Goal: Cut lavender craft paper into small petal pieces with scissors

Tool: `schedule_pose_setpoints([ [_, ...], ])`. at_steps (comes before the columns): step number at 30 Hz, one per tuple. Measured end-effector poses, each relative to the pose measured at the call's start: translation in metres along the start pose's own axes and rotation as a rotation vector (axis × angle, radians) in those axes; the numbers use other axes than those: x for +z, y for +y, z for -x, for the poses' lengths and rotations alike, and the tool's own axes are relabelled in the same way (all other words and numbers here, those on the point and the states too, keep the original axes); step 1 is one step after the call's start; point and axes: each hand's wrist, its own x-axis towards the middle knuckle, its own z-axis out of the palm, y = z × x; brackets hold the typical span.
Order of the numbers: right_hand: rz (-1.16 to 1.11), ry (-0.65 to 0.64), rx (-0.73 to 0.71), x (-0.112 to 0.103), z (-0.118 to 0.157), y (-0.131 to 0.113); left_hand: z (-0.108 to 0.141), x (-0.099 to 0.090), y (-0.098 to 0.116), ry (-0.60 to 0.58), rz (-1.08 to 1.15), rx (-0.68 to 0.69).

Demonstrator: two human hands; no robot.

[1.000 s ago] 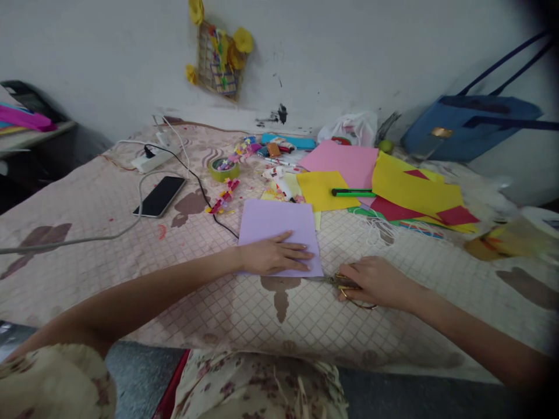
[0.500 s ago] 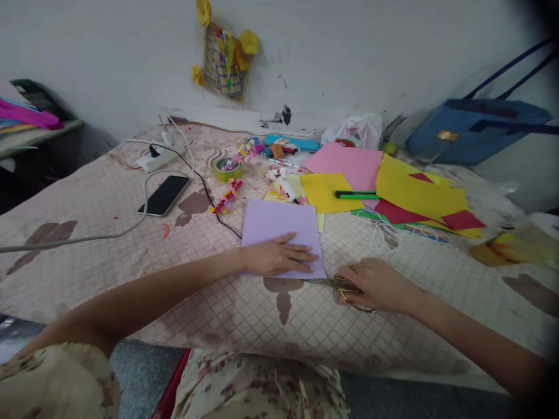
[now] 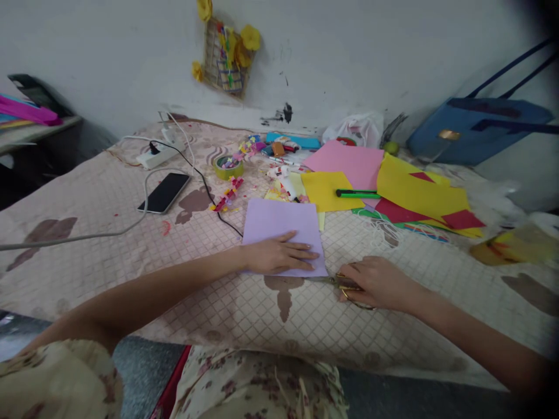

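A light purple sheet of paper [image 3: 282, 218] lies on the patterned tablecloth in front of me. My left hand [image 3: 279, 254] rests flat on its lower part, fingers spread toward the right edge. Just right of the sheet, my right hand [image 3: 371, 282] is closed round the handles of gold-coloured scissors [image 3: 345, 283]. Their blades point left, at the sheet's lower right corner. How far the blades are apart is too small to tell.
Behind the sheet lie yellow paper [image 3: 325, 191], pink paper [image 3: 349, 163], a green cutter [image 3: 358, 194] and green tape [image 3: 229, 167]. A phone [image 3: 165, 193] and cables are at the left. A blue bag [image 3: 480, 131] leans at the back right.
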Motion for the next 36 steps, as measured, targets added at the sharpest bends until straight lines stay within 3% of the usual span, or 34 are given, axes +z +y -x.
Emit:
schedule_pose_setpoints([
  [10, 0.021, 0.068, -0.037, 0.0066, -0.0003, 0.0001, 0.0000, 0.0010, -0.0006, 0.019, -0.029, 0.016],
  [20, 0.018, 0.022, -0.003, 0.0007, -0.0058, -0.0031, -0.0001, 0.0028, -0.0021, 0.038, -0.005, 0.018],
  [36, 0.012, 0.052, -0.004, 0.0026, -0.0055, -0.0050, -0.0004, 0.0005, -0.0004, 0.023, 0.001, 0.008],
])
